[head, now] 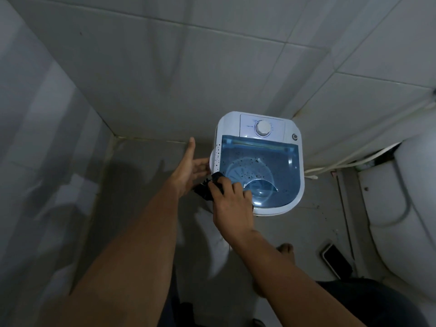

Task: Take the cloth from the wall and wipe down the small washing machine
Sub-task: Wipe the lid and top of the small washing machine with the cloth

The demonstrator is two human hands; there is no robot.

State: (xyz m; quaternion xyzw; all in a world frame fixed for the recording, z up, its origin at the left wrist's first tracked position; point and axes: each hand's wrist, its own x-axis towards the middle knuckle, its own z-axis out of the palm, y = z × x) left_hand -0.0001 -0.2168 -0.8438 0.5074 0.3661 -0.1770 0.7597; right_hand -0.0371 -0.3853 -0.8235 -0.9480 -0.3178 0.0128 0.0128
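Both bare forearms reach forward and down toward the small washing machine (pixel 258 161), which stands on the tiled floor (pixel 151 175) close to the corner where the two tiled walls (pixel 165 67) meet. The right hand (pixel 232 201) lies palm-down on the near left corner of the machine, fingers curled, its grip clenched on a dark, crumpled cloth (pixel 211 187) — the cloth is pressed against the machine's near left edge, and part of it bunches out to the left of the hand. The left hand (pixel 190 167) is held just beside the machine's left side, palm turned toward it, thumb pointing up, fingers spread and loose; its grip is released, and the fingertips reach the round white bulge on that side, though whether they touch it cannot be told.

The machine is a rounded white plastic tub with a translucent blue lid (pixel 262 171), smooth and glossy; dark specks dot the lid and the left rim. Through the lid shows a pale ribbed disc. Behind the lid sits a flat panel with a round white dial (pixel 262 128). A phone (pixel 336 258) lies on the floor to the right — near a smooth white toilet (pixel 415 197).
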